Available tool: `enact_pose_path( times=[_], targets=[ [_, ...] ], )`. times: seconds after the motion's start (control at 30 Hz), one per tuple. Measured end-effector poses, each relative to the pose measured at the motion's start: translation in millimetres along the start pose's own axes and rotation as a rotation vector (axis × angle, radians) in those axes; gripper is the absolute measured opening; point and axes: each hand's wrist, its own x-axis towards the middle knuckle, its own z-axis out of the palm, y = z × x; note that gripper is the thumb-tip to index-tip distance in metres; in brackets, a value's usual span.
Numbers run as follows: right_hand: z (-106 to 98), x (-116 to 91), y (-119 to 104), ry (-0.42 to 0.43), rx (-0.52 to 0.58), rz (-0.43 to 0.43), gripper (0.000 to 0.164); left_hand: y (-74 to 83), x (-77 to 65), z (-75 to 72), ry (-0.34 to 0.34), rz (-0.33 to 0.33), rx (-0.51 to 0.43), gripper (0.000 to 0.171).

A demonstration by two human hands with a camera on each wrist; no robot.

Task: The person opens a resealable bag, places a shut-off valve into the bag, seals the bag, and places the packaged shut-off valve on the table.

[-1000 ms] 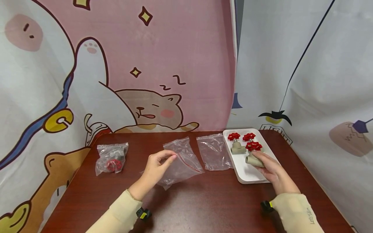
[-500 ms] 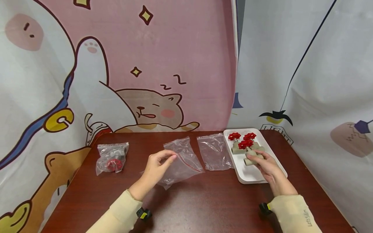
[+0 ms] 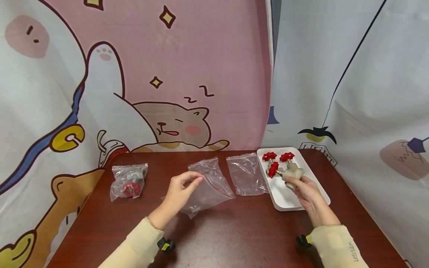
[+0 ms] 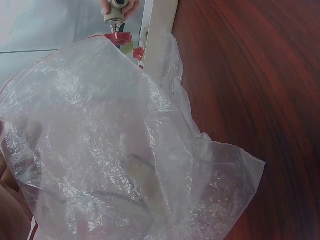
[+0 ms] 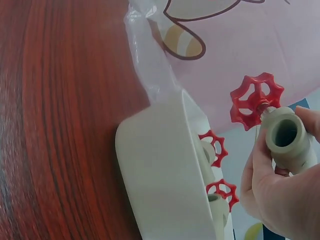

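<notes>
Turned since the earlier frame, the valve (image 3: 293,172) now aims its red handwheel (image 3: 273,169) left, its stem running roughly left-right over the white tray (image 3: 285,201). Right hand (image 3: 310,193) grips its body; left hand (image 3: 180,191), well apart leftward, pinches the clear bag (image 3: 204,195) by its red-lined edge, nearer the bag than the valve.

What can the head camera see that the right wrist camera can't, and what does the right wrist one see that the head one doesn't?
Only the head view shows the left hand pinching a clear bag by its red edge, and the bagged valve far to the left.

Only the right wrist view looks face-on into the dark hole in the held valve.

Both show the right hand gripping that valve, the white tray, two other valves with red wheels, and the table.
</notes>
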Motion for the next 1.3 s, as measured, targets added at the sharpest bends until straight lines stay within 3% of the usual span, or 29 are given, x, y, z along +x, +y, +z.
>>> enact_pose_path(
  times=[0.17, 0.43, 0.53, 0.77, 0.97, 1.07, 1.3],
  targets=[
    [8, -4, -1, -0.020, -0.012, 0.022, 0.047, 1.2, 1.1, 0.2, 0.002, -0.003, -0.002, 0.007],
    [31, -12, 3, -0.054, -0.056, -0.015, 0.028, 2.8, 4.3, 4.8, 0.002, -0.011, -0.004, 0.007],
    [42, -14, 5, -0.075, -0.078, -0.043, 0.030, 2.6, 5.6, 7.2, 0.011, -0.007, 0.007, 0.007],
    [69, -25, 5, -0.127, -0.171, -0.111, 0.059, 2.9, 8.2, 11.2, 0.031, -0.011, 0.013, 0.006],
    [90, -34, 10, -0.133, -0.241, -0.196, 0.040, 5.7, 10.0, 14.3, 0.053, -0.021, 0.022, 0.006],
    [98, -38, 12, -0.128, -0.283, -0.228, 0.041, 6.3, 10.3, 15.9, 0.069, -0.022, 0.028, 0.006],
    [115, -47, 14, -0.105, -0.427, -0.311, 0.052, -31.1, 9.0, 24.3, 0.113, -0.028, 0.057, 0.007]
  ],
)
